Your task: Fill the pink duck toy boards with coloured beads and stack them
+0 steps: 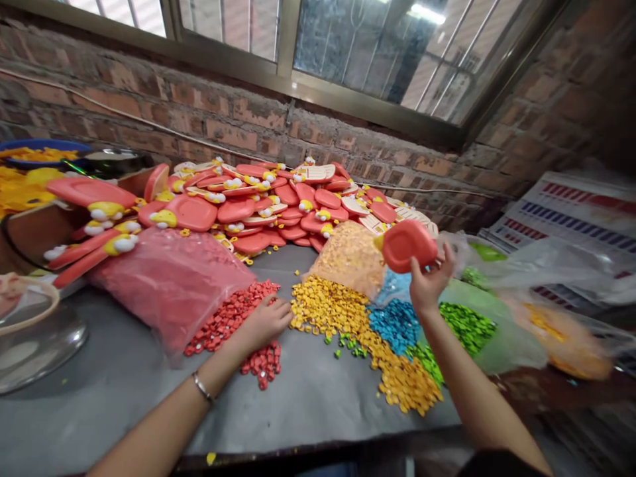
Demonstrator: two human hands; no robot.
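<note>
Coral plastic piece (409, 246) held up in your right hand (431, 281), above the loose coloured pieces.

Your right fingers (444, 264) are closed around its lower edge, and it sits clear of the grey table (119, 404). Your left hand (263, 323) rests open, fingers apart, on small red pieces (231, 315) at the mouth of a clear bag of red granules (169, 285). Yellow pieces (328, 308) lie between your hands, below a bag of peach pieces (350, 258). Blue pieces (395, 324) and green pieces (467, 326) lie under your right hand, the green ones against a green-filled bag (501, 344). Farther back, a blue basin (40, 147) holds yellow pieces, and coral duck-trimmed mouldings (258, 205) are heaped against the brick wall (348, 139).
</note>
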